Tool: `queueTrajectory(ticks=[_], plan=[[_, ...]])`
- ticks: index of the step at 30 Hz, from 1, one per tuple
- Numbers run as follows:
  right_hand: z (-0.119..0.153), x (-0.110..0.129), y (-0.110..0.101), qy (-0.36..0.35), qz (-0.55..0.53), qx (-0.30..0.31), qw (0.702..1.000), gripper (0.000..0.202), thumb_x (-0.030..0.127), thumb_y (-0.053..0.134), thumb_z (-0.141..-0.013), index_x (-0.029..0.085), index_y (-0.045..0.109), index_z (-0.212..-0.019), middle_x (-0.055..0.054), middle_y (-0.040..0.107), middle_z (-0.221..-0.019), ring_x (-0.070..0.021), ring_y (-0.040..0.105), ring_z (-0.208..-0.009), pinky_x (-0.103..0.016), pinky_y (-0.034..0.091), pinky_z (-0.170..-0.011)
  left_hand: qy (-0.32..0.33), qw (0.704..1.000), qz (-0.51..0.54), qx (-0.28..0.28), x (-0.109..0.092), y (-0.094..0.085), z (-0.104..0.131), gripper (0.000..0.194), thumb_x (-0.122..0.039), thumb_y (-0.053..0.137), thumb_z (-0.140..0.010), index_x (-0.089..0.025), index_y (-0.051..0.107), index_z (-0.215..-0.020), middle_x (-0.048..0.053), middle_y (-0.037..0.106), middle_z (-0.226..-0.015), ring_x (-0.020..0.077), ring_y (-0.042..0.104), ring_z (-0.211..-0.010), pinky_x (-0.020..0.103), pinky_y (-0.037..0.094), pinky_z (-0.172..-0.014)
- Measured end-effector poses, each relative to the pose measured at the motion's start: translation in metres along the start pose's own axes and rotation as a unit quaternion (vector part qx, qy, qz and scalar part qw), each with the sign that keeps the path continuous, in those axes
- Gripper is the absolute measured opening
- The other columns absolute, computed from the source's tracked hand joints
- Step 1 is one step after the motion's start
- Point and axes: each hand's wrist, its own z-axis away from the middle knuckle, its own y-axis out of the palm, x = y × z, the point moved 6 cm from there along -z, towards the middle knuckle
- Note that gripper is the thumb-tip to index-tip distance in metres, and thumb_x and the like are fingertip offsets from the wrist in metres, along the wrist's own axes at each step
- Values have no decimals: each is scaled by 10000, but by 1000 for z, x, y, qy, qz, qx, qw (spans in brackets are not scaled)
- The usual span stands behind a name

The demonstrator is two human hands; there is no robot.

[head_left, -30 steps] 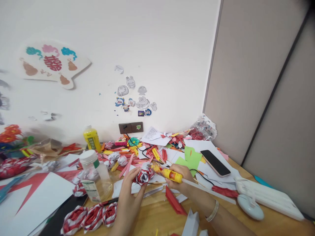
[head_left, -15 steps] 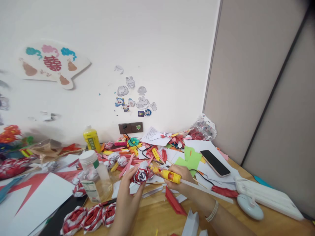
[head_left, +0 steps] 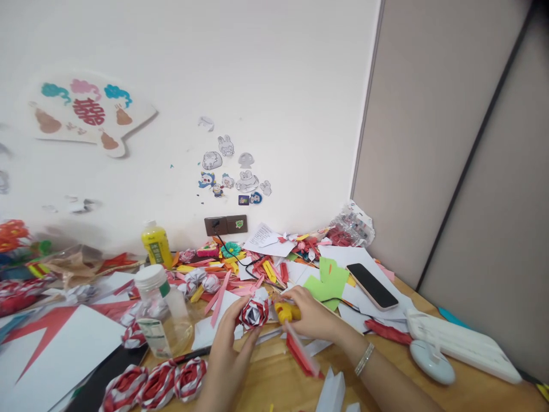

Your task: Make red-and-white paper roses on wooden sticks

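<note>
Left hand point(head_left: 226, 352), seen from the head, is curled around a red and white paper ball point(head_left: 254, 311), pinching it with the thumb low and the fingers up along its side. The ball is up off the table point(head_left: 266, 395), in the middle of the view. Right hand point(head_left: 309, 313) is closed around a yellow glue gun point(head_left: 286, 312), just beside the ball. Its tip is blurry, so I cannot tell if it touches the paper. A clear glue stick point(head_left: 302, 345) pokes out of the back and slants down over a red paper strip point(head_left: 295, 356).

If the tip is hot, it could burn the left fingers, because they are so near it. Too much glue could drip on the skin or on the loose paper below. A hard squeeze could squash the ball, since it is only folded paper. The long stick could bump the strip and push it away when the gun tilts. The black cord point(head_left: 354, 311) runs in among the papers, so a tug could drag some along. The jar point(head_left: 156, 320) is close to the left hand, and an elbow or a wrist might knock it over.
</note>
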Motion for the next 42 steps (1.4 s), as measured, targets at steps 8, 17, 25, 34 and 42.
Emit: queueTrajectory(ticks=[8, 17, 25, 34, 42], plan=[[6, 44, -9, -56, -320, 37, 945, 442, 401, 559, -832, 205, 531, -1227, -104, 444, -1327, -234, 382, -1246, -405, 292, -1035, 19, 999, -18, 44, -7, 8, 1, 422, -270, 533, -813, -256, 462, -1229, 101, 560, -1250, 256, 503, -1177, 425, 412, -974], [14, 55, -4, -147, -180, -50, 971, 436, 390, 509, -869, 235, 481, -1275, -82, 492, -1261, -198, 413, -1197, -386, 307, -1032, 1, 999, -14, 43, -2, 8, 2, 422, -266, 526, -809, -229, 492, -1228, 119, 560, -1260, 267, 498, -1187, 422, 407, -982], [16, 56, -5, -172, -108, -111, 973, 413, 395, 525, -860, 238, 505, -1242, -74, 576, -1151, -199, 491, -1078, -365, 392, -951, -137, 967, 217, 2, 16, 19, 9, 680, -352, 676, -700, -267, 388, -1310, 102, 522, -1309, 285, 490, -1192, 413, 442, -953], [22, 59, 4, -180, -85, -147, 969, 461, 490, 406, -895, 233, 465, -1274, -84, 563, -1181, -202, 492, -1101, -358, 403, -949, -157, 958, 227, 72, 10, 26, 13, 620, -393, 572, -789, -220, 353, -1342, 105, 374, -1432, 277, 314, -1316, 421, 321, -1053], [22, 68, 3, -234, 3, -145, 961, 444, 439, 372, -919, 192, 445, -1281, -112, 594, -1116, -221, 524, -1033, -387, 434, -896, -135, 979, 143, 60, 15, 23, 19, 706, -412, 496, -830, -221, 155, -1418, 103, 168, -1512, 271, 150, -1372, 454, 154, -1106]])
